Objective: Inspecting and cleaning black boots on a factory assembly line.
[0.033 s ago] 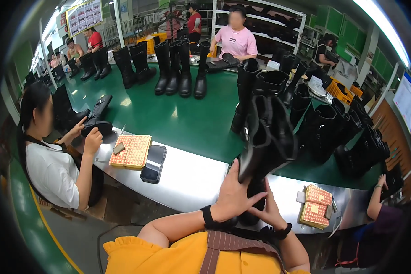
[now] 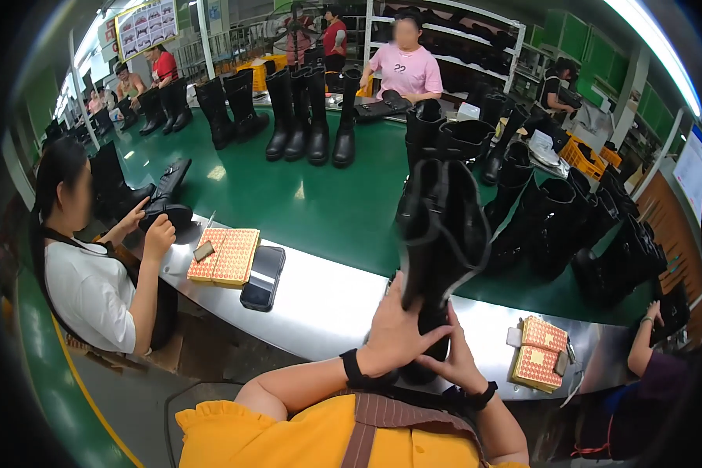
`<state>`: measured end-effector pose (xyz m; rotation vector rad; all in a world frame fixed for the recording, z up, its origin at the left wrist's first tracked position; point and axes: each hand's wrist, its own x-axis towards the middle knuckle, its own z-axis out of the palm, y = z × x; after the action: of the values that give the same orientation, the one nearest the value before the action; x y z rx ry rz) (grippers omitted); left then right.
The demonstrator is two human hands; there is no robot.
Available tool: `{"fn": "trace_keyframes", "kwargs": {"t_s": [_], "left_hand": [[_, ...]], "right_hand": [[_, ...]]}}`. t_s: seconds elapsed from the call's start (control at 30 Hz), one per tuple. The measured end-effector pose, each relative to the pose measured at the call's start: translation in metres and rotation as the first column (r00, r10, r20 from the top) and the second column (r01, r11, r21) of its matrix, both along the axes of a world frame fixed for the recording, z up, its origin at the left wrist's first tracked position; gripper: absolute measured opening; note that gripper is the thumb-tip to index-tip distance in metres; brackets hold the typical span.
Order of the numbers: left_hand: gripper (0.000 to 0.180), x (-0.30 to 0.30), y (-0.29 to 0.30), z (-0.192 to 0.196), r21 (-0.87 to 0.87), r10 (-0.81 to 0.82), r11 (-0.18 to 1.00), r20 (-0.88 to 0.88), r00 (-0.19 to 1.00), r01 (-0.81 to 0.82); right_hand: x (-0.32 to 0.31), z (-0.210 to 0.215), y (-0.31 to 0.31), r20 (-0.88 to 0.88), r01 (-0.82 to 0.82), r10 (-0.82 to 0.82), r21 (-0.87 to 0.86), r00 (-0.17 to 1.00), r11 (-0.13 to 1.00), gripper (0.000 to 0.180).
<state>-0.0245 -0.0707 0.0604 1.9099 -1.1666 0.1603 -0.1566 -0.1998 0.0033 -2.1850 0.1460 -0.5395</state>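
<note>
A tall black boot (image 2: 443, 242) stands in front of me over the metal edge of the table, shaft upward with its open top facing up. My left hand (image 2: 398, 335) is closed round the left side of its lower shaft. On the other side my right hand (image 2: 456, 360) grips the ankle, its thumb close to the left thumb. Below my hands, the boot's dark foot is partly hidden by them. Just behind and to the right, a crowd of black boots (image 2: 546, 222) stands close to the held boot.
A green tabletop (image 2: 304, 203) with a metal edge strip (image 2: 327, 300) curves before me. Sticker-covered pads (image 2: 540, 355) lie at right; another pad (image 2: 226, 256) and a black phone-like device (image 2: 262, 278) at left. A co-worker (image 2: 93, 265) handles a boot at left; more boots (image 2: 296, 117) stand behind.
The top of the held boot has swung slightly to the left. Both hands keep their hold, nearly in place.
</note>
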Motion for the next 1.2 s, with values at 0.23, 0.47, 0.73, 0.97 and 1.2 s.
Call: {"fn": "trace_keyframes", "kwargs": {"t_s": [0.23, 0.47, 0.73, 0.97, 1.2], "left_hand": [[0.028, 0.046, 0.023, -0.009, -0.079, 0.256, 0.963, -0.024, 0.966, -0.257], [0.045, 0.117, 0.064, 0.015, -0.018, 0.527, 0.848, -0.089, 0.845, -0.53], [0.038, 0.273, -0.044, 0.013, -0.164, 0.524, 0.851, 0.21, 0.825, -0.499], [0.028, 0.412, -0.229, 0.011, -0.211, 0.562, 0.827, 0.303, 0.77, -0.521], [0.085, 0.448, -0.286, -0.083, 0.486, 0.538, 0.754, -0.071, 0.84, -0.441]], "right_hand": [[0.007, 0.038, 0.016, -0.194, -0.222, 0.193, -0.142, 0.962, 0.965, 0.095], [-0.055, -0.001, -0.011, -0.193, 0.264, -0.231, 0.165, 0.954, 0.95, 0.051], [-0.075, -0.043, 0.005, -0.117, 0.476, -0.507, -0.217, 0.854, 0.852, 0.025], [-0.066, -0.037, 0.004, -0.052, 0.465, -0.525, -0.395, 0.849, 0.792, 0.024], [-0.065, -0.063, -0.008, 0.04, 0.484, -0.562, -0.559, 0.826, 0.673, 0.018]]}}
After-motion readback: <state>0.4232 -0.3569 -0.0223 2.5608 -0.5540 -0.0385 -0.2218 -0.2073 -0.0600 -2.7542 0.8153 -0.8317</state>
